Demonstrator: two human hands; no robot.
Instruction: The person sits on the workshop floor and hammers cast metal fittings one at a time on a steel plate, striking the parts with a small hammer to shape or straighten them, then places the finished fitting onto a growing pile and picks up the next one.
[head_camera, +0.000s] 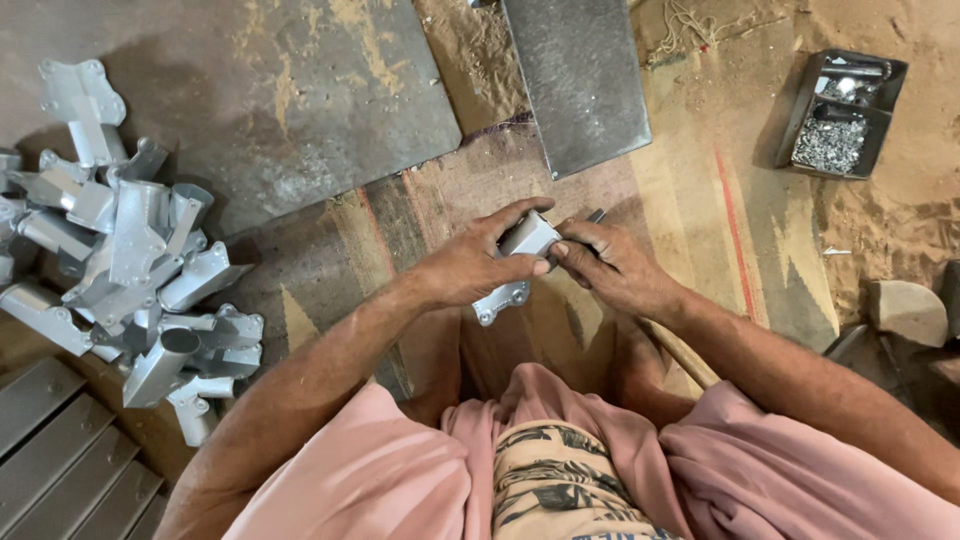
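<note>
We pinched a grey metal bracket (517, 262) between our left hand (470, 265) and right hand (612, 265); more brackets (130, 260) lay piled at nine o'clock.

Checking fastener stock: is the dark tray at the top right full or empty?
Partly full: the dark tray holds a heap of small silvery pieces in its nearer compartment.

Pile of grey brackets (130, 270) at left; black tray of screws (838, 115) far right.
</note>
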